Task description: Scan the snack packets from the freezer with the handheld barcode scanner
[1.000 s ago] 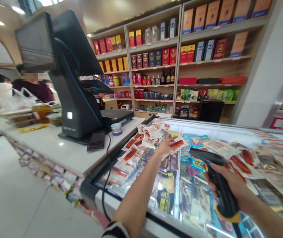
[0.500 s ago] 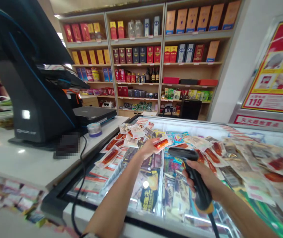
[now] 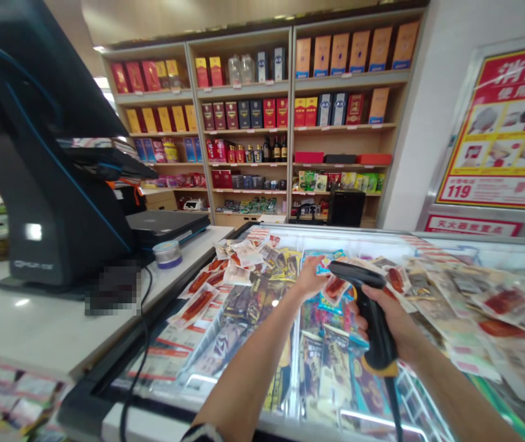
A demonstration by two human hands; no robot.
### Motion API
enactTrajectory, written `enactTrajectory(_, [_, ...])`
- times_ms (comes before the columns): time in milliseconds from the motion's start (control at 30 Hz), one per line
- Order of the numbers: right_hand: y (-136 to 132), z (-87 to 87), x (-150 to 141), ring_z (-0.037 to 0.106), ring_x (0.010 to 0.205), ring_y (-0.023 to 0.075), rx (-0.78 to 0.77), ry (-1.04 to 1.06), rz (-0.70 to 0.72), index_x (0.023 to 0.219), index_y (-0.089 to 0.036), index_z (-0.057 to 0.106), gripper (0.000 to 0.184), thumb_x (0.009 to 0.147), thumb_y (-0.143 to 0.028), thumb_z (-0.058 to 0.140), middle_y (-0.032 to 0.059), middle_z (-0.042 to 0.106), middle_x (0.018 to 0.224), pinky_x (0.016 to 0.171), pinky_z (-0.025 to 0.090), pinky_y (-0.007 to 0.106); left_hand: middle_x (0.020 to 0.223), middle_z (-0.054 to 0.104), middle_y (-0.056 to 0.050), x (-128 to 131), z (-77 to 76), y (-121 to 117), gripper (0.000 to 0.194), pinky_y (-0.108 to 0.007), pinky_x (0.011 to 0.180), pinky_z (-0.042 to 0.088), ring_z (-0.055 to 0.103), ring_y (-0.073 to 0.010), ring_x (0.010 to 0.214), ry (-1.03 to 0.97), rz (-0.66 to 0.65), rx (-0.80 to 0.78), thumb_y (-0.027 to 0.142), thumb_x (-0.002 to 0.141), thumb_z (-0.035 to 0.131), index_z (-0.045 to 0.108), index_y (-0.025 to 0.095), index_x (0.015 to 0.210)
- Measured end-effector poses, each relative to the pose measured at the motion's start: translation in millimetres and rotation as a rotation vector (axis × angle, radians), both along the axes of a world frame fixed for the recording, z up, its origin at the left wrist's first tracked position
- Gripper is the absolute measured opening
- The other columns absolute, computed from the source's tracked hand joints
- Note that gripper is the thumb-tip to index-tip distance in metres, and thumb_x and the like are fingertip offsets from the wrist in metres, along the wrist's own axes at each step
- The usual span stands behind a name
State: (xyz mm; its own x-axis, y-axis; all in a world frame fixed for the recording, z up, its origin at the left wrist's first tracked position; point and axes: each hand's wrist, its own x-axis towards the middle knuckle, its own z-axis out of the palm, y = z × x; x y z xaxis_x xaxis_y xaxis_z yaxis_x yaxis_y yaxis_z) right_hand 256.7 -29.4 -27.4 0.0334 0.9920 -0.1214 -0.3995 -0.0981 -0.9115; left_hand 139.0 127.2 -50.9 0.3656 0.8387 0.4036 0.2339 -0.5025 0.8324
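My left hand is closed on a small clear snack packet with a red sausage inside, held just above the glass top of the freezer. My right hand grips the handle of a black barcode scanner. The scanner's head sits right over the packet, almost touching it. Its cable hangs down toward the front edge. Several more sausage packets lie spread over the freezer lid on both sides of my hands.
A black checkout terminal stands on the white counter at left, with a small round tub beside it. Shelves of boxed goods and bottles fill the back wall. A red poster hangs at right.
My left hand carried the packet to the right and under the scanner head. The scanner came up and in to meet it. The view turned right, away from the people at the counter.
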Motion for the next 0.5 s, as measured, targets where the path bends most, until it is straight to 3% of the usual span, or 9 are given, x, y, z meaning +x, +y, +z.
enactTrajectory(100, [0, 0.4, -2, 0.043, 0.037, 0.0064, 0.001, 0.016, 0.001, 0.065, -0.015, 0.05, 0.025, 0.071, -0.039, 0.048, -0.0017, 0.051, 0.053, 0.032, 0.038, 0.02, 0.116, 0.043, -0.013, -46, 20.1, 26, 0.04, -0.039, 0.095, 0.021, 0.029, -0.0249, 0.115, 0.072, 0.348, 0.097, 0.016, 0.065, 0.049, 0.049, 0.012, 0.105])
enactTrajectory(167, [0, 0.5, -4, 0.043, 0.037, 0.0064, 0.021, 0.034, 0.004, 0.069, -0.015, 0.05, 0.023, 0.071, -0.039, 0.049, -0.0016, 0.052, 0.055, 0.032, 0.038, 0.019, 0.112, 0.045, -0.018, -86, 28.1, 43, 0.044, -0.044, 0.088, 0.026, 0.033, -0.0313, 0.111, 0.257, 0.812, 0.073, 0.03, 0.065, 0.051, 0.047, 0.009, 0.104])
enactTrajectory(200, [0, 0.6, -6, 0.043, 0.037, 0.0063, 0.031, 0.038, 0.006, 0.07, -0.016, 0.051, 0.023, 0.071, -0.038, 0.049, -0.0016, 0.052, 0.055, 0.032, 0.038, 0.019, 0.109, 0.047, -0.02, -103, 29.7, 50, 0.051, -0.047, 0.083, 0.029, 0.036, -0.0345, 0.107, 0.359, 0.933, 0.019, 0.037, 0.063, 0.054, 0.045, 0.007, 0.103])
enactTrajectory(267, [0, 0.6, -8, 0.043, 0.036, 0.0061, 0.032, 0.038, 0.026, 0.072, -0.016, 0.051, 0.023, 0.071, -0.038, 0.048, -0.0019, 0.052, 0.054, 0.032, 0.038, 0.019, 0.1, 0.052, -0.021, -126, 29.3, 60, 0.056, -0.048, 0.078, 0.031, 0.043, -0.0362, 0.099, 0.483, 0.996, -0.054, 0.043, 0.058, 0.057, 0.046, 0.005, 0.098])
enactTrajectory(500, [-2, 0.9, -11, 0.042, 0.036, 0.0061, 0.04, 0.035, 0.081, 0.07, -0.015, 0.052, 0.026, 0.073, -0.04, 0.046, -0.0017, 0.051, 0.048, 0.033, 0.038, 0.018, 0.086, 0.06, -0.014, -130, 27.1, 77, 0.027, -0.047, 0.081, 0.028, 0.048, -0.033, 0.096, 0.437, 0.757, -0.093, 0.016, 0.058, 0.055, 0.054, 0.013, 0.084])
